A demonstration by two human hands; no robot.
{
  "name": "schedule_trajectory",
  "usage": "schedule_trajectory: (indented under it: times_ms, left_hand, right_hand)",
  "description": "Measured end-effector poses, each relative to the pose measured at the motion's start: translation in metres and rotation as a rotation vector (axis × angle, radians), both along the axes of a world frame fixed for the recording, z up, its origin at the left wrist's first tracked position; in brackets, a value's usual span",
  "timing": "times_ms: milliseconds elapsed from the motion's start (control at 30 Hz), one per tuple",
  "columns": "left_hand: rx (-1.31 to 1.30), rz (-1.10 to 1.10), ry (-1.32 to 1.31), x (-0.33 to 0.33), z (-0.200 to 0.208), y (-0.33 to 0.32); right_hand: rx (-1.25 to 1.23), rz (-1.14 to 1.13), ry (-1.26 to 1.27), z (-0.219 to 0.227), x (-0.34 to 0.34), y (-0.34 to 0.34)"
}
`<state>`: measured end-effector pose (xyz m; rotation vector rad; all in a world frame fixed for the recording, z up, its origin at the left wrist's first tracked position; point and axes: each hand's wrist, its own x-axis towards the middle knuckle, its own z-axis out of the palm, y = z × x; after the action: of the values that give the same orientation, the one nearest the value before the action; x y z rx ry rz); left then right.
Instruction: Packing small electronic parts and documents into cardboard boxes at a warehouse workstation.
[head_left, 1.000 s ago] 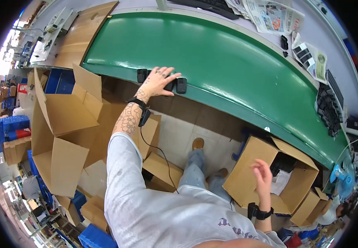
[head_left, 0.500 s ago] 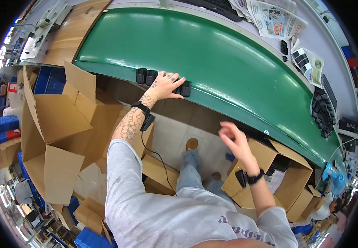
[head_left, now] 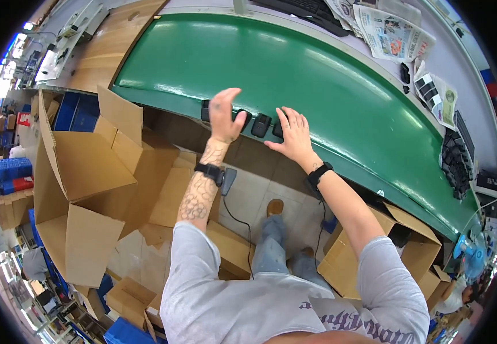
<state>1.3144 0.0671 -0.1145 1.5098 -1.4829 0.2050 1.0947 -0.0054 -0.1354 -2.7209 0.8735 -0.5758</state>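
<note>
Several small black plastic cases lie in a row along the near edge of a green-topped table. My left hand hovers over the left part of the row, thumb apart from the fingers, with nothing visible in it. Beside it, a black case shows on its left, and another is partly covered on its right. Between my two hands, one black case lies fully in view. My right hand is spread at the row's right end, over a partly hidden black case; whether it touches the case I cannot tell.
A large cardboard box with raised flaps stands at the left. Another open carton is under the table's right part. Newspapers and a pile of black parts lie beyond the green top; a blue fan stands at the far right.
My right hand has moved up and left from beyond the table edge to the row. My left hand has lifted and turned, uncovering the cases. The row looks more spread out.
</note>
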Motion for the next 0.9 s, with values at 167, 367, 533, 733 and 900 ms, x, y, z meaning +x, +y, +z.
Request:
schedule_trajectory:
  times_ms: [167,367,533,733,900]
  left_hand:
    - [0.374,-0.036,-0.429,0.056,0.005,0.038]
    - [0.521,-0.181,-0.574,0.077,-0.017,0.029]
    - [0.478,-0.231,-0.649,0.08,-0.027,0.023]
    - [0.291,-0.158,-0.542,0.066,-0.04,0.016]
    - [0.283,-0.171,-0.55,0.065,-0.04,0.012]
  right_hand:
    - [-0.105,0.142,-0.01,-0.003,0.022,-0.011]
    - [-0.227,0.249,0.069,-0.001,0.041,-0.017]
    - [-0.217,0.277,0.079,0.002,0.046,-0.015]
    - [-0.224,0.168,0.144,0.013,0.065,-0.003]
    - [-0.2,0.181,0.158,0.004,0.068,-0.011]
